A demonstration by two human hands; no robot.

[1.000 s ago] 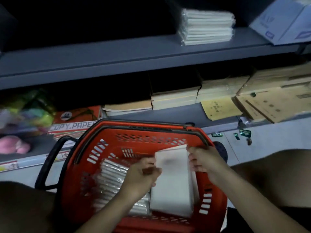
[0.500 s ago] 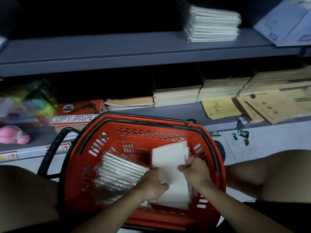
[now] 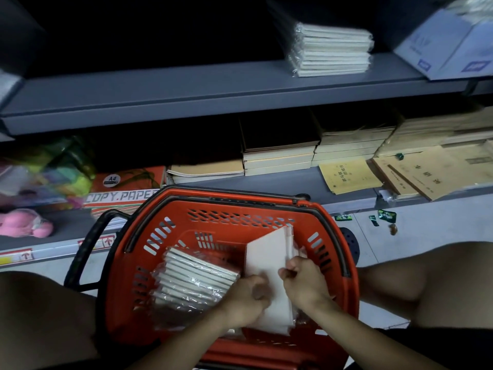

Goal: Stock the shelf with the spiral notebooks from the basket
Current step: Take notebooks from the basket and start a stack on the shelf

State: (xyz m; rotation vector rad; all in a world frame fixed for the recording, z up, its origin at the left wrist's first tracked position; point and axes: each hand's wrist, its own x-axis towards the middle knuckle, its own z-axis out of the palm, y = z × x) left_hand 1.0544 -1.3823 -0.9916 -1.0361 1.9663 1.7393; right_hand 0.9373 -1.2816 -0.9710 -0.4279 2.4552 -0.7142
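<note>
A red plastic basket [image 3: 229, 209] stands on the floor between my knees. Inside it on the left lies a plastic-wrapped pack of white spiral notebooks [image 3: 192, 281]. On the right side a second white stack of notebooks [image 3: 269, 252] leans upright. My left hand [image 3: 246, 296] grips its lower left edge and my right hand [image 3: 304, 281] pinches its right edge. A wrapped stack of white notebooks [image 3: 332, 53] lies on the grey upper shelf [image 3: 186, 94].
The lower shelf holds a copy-paper ream [image 3: 125, 188], tan notebook piles [image 3: 280, 158] and brown envelopes [image 3: 432, 174]. A pink toy [image 3: 26, 222] and coloured packs lie at the left. A white-blue box [image 3: 450, 46] sits on the upper shelf's right end. My knees flank the basket.
Both hands slid down the upright stack toward its lower part and closer together. The wrapped pack on the left is now uncovered. The view shifted slightly downward.
</note>
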